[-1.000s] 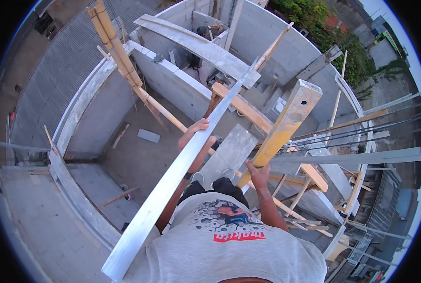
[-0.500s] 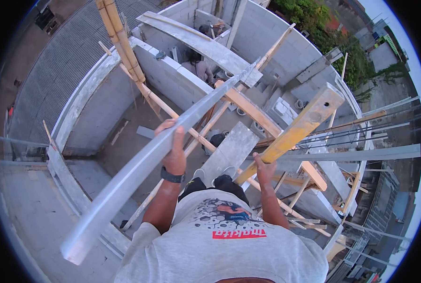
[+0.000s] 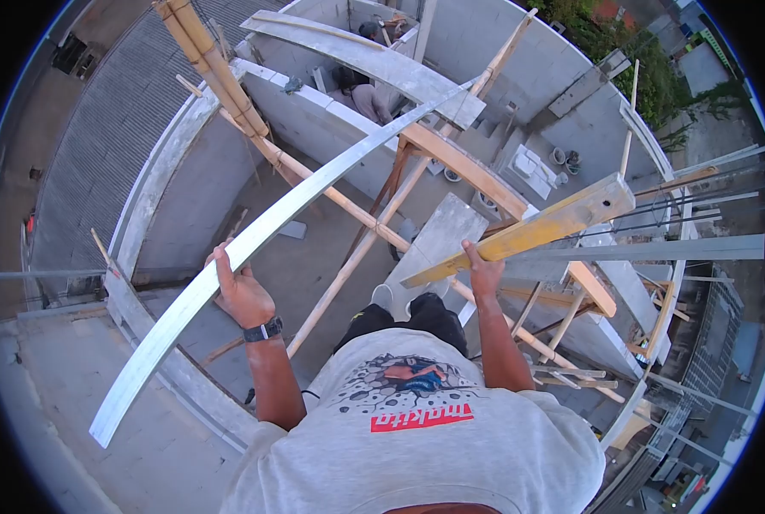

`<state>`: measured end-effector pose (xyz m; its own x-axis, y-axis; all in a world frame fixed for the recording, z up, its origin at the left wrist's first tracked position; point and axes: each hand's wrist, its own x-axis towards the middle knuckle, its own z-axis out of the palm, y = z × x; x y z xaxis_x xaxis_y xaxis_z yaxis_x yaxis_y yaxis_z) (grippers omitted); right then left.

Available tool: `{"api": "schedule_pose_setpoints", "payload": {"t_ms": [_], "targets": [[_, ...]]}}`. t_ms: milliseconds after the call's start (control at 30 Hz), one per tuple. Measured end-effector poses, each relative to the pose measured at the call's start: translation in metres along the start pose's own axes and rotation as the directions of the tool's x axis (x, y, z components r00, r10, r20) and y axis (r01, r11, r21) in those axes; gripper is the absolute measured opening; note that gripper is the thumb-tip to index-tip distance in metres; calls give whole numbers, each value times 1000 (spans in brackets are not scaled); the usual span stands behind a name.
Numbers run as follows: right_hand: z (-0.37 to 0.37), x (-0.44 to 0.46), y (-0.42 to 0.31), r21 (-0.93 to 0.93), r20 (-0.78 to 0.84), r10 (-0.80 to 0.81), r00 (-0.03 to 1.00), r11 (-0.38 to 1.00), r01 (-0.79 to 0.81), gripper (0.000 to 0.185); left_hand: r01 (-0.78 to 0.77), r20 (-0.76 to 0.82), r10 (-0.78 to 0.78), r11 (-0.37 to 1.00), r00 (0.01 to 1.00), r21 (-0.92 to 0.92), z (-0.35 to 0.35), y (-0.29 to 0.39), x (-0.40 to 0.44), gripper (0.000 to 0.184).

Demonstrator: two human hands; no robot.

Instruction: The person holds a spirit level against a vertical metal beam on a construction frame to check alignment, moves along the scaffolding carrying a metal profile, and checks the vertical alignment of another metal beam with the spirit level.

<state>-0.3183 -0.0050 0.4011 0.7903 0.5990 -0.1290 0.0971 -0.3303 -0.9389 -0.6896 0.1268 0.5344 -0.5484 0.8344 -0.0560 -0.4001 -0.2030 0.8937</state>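
Note:
A long silvery metal strip [image 3: 288, 211] runs diagonally from the lower left to the bamboo pole near the top centre. My left hand [image 3: 242, 289], with a dark watch on its wrist, is closed round the strip's lower half. To the right, my right hand [image 3: 483, 267] grips the lower part of a worn yellow level [image 3: 545, 224] with a hole near its far end. The level tilts up to the right. My feet stand by a grey board [image 3: 445, 233] below the level's near end.
Bamboo poles [image 3: 322, 190] cross over the rooms below. An orange timber beam [image 3: 468, 173] lies beyond the board. A grey plank [image 3: 365, 62] spans the block walls [image 3: 314, 96]. Co-workers [image 3: 367, 101] are down in the far room. Metal bars [image 3: 656, 248] extend right.
My left hand has moved left and down the metal strip, and the strip's near end has swung left. My right hand has tilted the yellow level further over to the right.

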Motion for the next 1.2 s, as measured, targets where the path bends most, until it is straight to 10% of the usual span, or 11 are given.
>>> {"api": "schedule_pose_setpoints", "payload": {"t_ms": [700,1200], "targets": [[-56,80,-61,48,-172,-106,979,992,116,30,96,-132,-88,994,987,56,-40,-2,36,51],[-2,217,151,-170,-16,108,994,979,-109,48,331,-185,-313,941,931,70,-197,-26,14,50]]}}
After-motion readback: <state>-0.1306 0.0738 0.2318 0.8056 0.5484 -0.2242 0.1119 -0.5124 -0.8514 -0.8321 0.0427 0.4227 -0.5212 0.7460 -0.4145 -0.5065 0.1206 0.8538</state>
